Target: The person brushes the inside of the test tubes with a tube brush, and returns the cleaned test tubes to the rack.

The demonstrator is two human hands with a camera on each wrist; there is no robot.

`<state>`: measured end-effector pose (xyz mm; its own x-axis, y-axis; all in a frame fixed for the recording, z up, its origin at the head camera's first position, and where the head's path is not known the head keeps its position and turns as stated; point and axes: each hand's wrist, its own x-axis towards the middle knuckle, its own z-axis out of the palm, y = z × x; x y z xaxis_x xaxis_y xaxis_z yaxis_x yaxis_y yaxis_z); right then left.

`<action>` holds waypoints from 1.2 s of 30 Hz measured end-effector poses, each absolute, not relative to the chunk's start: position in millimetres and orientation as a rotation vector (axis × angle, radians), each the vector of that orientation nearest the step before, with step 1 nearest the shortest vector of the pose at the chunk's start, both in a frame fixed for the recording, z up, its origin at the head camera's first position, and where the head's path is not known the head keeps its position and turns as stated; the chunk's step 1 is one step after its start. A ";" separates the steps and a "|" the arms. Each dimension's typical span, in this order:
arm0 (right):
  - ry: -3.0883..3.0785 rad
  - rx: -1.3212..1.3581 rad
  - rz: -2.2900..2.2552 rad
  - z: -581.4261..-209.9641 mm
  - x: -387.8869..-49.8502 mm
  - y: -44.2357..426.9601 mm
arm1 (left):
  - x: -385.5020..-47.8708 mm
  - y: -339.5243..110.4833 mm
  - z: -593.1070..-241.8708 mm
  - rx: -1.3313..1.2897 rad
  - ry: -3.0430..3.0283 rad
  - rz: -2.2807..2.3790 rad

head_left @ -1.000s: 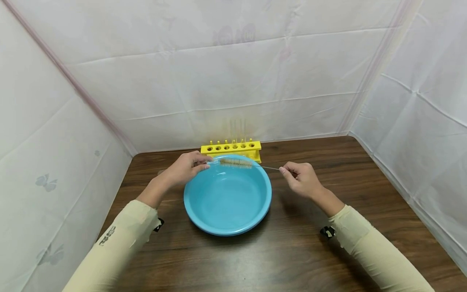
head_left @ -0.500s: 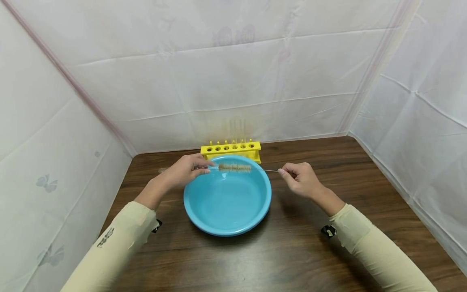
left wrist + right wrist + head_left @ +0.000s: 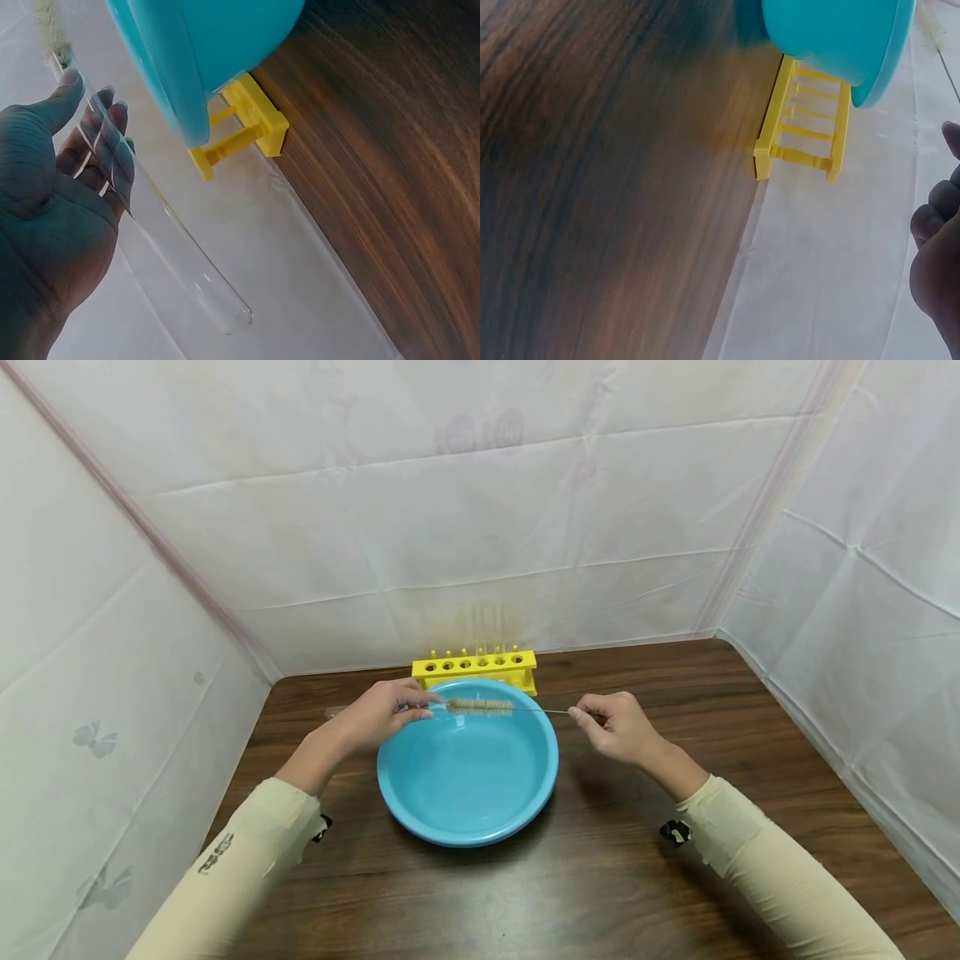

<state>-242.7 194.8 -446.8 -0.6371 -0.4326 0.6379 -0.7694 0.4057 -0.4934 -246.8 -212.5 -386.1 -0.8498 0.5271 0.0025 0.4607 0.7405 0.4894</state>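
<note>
Left hand (image 3: 378,712) half-curled around a tube (image 3: 191,262), right hand (image 3: 621,728) pinching a brush (image 3: 482,706) by its wire, bristles above a basin (image 3: 468,777), rack (image 3: 474,671) behind.

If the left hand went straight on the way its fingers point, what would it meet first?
The left hand would probably first meet the test tube brush, at its bristles; exact depth is unclear.

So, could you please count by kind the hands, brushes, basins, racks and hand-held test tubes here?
Hands, left hand and right hand: 2
Brush: 1
Hand-held test tube: 1
Blue basin: 1
Yellow rack: 1
Total: 6
</note>
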 end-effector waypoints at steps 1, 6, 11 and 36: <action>-2.257 1.033 1.112 -447.4 -242.4 194.1 | -246.8 -212.5 -386.8 0.809 2.802 0.739; -2.279 1.055 1.095 -449.9 -241.2 188.1 | -245.8 -212.7 -390.0 0.855 2.799 0.763; -2.281 1.057 1.061 -450.5 -239.9 181.1 | -243.1 -211.2 -391.5 0.867 2.809 0.768; -2.304 1.102 1.015 -442.5 -239.9 157.8 | -231.2 -205.8 -396.5 0.846 2.803 0.805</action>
<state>-239.9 157.8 -442.5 -0.6144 -0.5053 0.6059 -0.7881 0.4283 -0.4420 -231.2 -205.8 -396.5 -0.8397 0.5406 0.0509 0.4852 0.7050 0.5172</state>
